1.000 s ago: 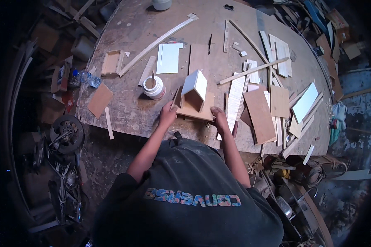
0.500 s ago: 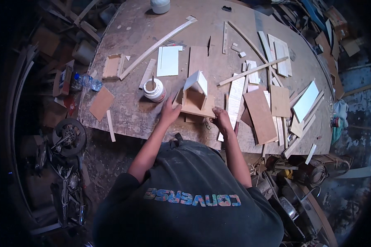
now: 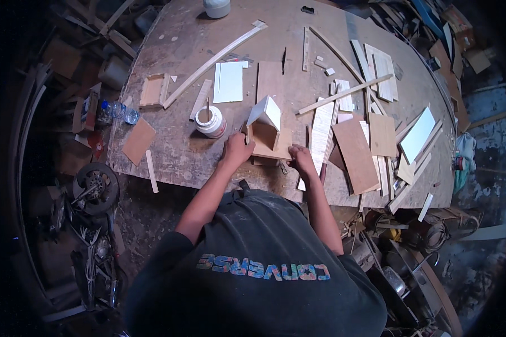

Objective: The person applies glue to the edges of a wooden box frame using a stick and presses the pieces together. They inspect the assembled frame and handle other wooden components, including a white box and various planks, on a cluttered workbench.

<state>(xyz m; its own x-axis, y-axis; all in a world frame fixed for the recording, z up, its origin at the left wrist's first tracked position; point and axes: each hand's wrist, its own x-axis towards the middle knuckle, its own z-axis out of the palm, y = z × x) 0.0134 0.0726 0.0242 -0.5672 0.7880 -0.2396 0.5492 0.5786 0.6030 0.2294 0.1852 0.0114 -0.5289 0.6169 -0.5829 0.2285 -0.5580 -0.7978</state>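
A small wooden house model (image 3: 262, 135) stands at the near middle of the workbench, with a pale pitched roof (image 3: 266, 114) and an open front, fixed on a flat wooden base (image 3: 271, 154). My left hand (image 3: 239, 149) is closed at the left end of the base, beside the house wall, its fingertips partly hidden. At the right end, my right hand (image 3: 302, 159) pinches the base near its front corner. Just left of the house is an open white jar (image 3: 211, 123) with a stick standing in it.
The wooden workbench (image 3: 177, 59) carries a white panel (image 3: 229, 82), a small wooden tray (image 3: 154, 90) and a long strip (image 3: 215, 64). Strips and boards, including a brown board (image 3: 355, 154), are heaped on the right. A plastic bottle (image 3: 121, 111) lies by the left edge.
My left hand has shifted slightly right along the base, closer to the house wall, with its fingers more curled. The right hand and the house have barely moved.
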